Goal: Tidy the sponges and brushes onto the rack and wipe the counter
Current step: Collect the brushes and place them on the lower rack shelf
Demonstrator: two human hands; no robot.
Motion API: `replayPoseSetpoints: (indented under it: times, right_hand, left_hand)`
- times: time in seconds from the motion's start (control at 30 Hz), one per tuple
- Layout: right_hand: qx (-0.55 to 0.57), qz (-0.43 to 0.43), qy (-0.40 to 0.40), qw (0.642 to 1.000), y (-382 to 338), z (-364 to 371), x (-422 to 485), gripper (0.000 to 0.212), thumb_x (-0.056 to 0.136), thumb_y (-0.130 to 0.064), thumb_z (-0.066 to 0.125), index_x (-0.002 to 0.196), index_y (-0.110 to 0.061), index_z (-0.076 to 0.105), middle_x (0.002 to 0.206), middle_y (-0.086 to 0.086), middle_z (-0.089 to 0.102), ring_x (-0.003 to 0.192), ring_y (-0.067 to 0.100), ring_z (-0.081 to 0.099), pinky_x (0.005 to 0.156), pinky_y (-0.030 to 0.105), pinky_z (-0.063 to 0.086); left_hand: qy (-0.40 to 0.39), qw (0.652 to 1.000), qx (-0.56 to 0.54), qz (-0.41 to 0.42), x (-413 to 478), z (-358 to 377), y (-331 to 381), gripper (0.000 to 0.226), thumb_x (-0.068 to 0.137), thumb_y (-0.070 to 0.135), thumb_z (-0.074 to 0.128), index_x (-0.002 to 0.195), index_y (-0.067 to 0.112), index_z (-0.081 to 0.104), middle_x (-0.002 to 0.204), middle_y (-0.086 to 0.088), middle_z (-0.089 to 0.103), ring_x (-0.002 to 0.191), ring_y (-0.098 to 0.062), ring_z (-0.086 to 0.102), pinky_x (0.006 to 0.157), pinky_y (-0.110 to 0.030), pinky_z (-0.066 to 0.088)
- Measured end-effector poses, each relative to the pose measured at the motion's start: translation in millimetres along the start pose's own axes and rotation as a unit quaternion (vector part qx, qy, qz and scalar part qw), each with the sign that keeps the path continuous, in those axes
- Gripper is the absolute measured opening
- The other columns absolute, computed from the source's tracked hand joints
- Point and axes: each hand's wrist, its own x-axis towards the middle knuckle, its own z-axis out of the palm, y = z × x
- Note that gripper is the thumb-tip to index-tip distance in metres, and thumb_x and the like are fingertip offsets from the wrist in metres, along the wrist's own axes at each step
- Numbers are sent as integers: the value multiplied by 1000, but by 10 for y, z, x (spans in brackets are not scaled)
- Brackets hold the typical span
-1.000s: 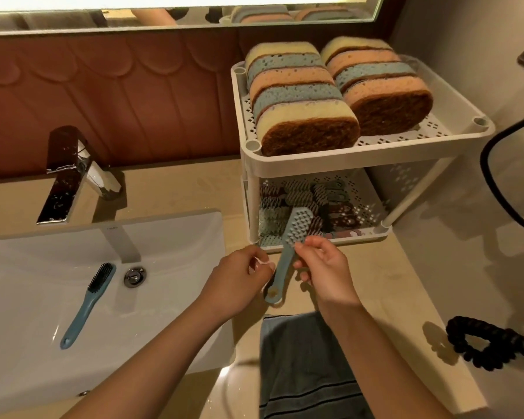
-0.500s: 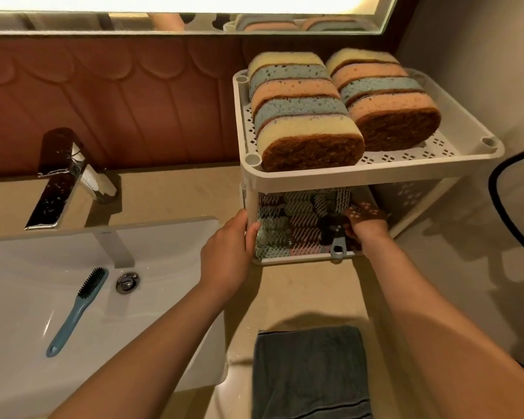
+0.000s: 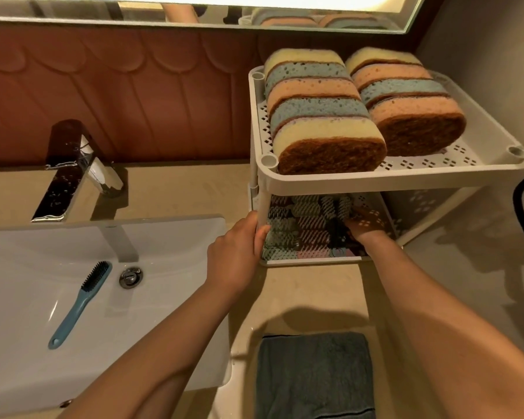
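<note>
Beige worktop (image 3: 315,297): a blue brush (image 3: 79,303) lies in the sink (image 3: 164,234), handle near-left, bristles far-right. Left hand (image 3: 236,261), nearer it, grips the rack (image 3: 406,176) post; right hand (image 3: 365,226) reaches into the lower shelf (image 3: 315,262), grip impossible to tell.

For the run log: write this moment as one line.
left hand grips rack post | right hand in lower shelf among brushes, grip unseen | blue brush in sink | grey towel on counter
</note>
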Motion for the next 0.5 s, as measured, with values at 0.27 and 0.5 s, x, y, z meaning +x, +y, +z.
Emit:
replayPoseSetpoints:
  times: [0.27, 0.5]
  right_hand:
    - [45, -112, 99, 988, -176, 205, -505, 35, 89, -10, 55, 124, -10, 56, 110, 16, 64, 103, 31, 58, 83, 33, 44]
    - [13, -229, 29, 973, -404, 572, -1294, 22, 92, -16, 53, 109, -15, 66, 98, 1, 62, 83, 16, 58, 76, 35, 51]
  left_hand:
    - [-5, 1000, -12, 8, -2, -20, -16, 34, 98, 40, 32, 118, 21, 50, 105, -1, 66, 84, -24, 61, 60, -27, 33]
    - [-87, 977, -189, -52, -26, -164, -84, 31, 96, 33, 45, 124, 19, 49, 120, -2, 59, 98, -19, 59, 80, -33, 47]
